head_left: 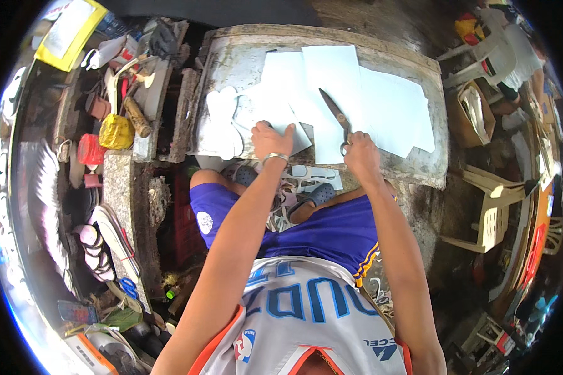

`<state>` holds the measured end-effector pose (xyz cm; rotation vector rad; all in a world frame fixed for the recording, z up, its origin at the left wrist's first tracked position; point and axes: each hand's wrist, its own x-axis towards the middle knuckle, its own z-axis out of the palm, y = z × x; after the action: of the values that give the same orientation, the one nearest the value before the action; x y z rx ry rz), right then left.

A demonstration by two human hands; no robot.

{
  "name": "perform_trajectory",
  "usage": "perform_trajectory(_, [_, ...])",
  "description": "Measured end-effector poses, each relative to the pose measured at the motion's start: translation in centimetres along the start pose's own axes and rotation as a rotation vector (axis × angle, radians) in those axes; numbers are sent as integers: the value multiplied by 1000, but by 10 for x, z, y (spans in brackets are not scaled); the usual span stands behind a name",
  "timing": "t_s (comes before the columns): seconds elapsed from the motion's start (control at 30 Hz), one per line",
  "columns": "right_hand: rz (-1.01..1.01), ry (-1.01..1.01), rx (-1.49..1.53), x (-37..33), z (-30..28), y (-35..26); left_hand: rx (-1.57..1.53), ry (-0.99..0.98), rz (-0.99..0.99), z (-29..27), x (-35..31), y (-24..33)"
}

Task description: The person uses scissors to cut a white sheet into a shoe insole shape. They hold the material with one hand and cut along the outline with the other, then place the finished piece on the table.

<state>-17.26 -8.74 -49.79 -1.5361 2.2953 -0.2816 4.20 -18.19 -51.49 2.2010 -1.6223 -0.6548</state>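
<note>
Dark grey metal scissors with long tapering blades (336, 111), one pair, here in your right hand (361, 153); the fingers are curled closed about the handle end, and the blades lie together or very nearly so; the tip points away from you and a little to your left, the long axis running on a steep slant from handles near you to point at the far end; they're over the middle of the worn, whitish low table with brown edges (428, 167), above large flat white sheets (331, 72); at least three of those, overlapping, so an exact count can't be given.

Now your left hand (274, 139), palm down on the near edge of the white material, thumb standing apart from bent fingers; whether it pinches anything, you can't tell from here; one pale bracelet (275, 156) rings that wrist; just left of it, white sole-shaped cutouts (224, 122), two or more, lie overlapping, long axes running roughly away from you.

Below the table edge, two blue-grey clogs with holes (322, 195); off to your left, one yellow-wrapped lump (116, 132), one red-wrapped lump (91, 150).
</note>
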Motion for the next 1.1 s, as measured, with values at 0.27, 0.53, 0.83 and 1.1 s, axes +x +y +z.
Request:
perform_trajectory(0.27, [84,-252,86,24,-31,-2,-145,-48,-115,11,13,2])
perform_trajectory(0.53, [351,-560,1285,19,-37,20,-1248,-480,-186,-45,-12,-19])
perform_trajectory(0.83, [177,-741,1835,-90,-42,-16,-1297,-629,176,-134,-47,-9])
perform_trajectory(1.1, [76,-669,1391,-201,-19,-42,-916,-402,401,-189,-59,9])
